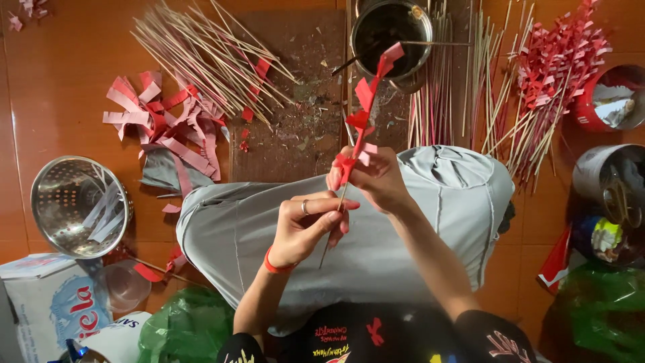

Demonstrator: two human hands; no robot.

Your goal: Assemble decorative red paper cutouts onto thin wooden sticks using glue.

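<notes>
A thin wooden stick wrapped with red paper strips stands upright between my hands, above my grey-clad knees. My left hand, with a ring and a red wristband, pinches the stick's lower part. My right hand grips the stick higher up and presses a red paper strip against it. The stick's top reaches in front of a dark metal pot.
Bare sticks lie piled at the back left beside loose pink and red paper strips. Finished red-wrapped sticks lie at the right. A metal colander sits left, tins right, green bags at the bottom.
</notes>
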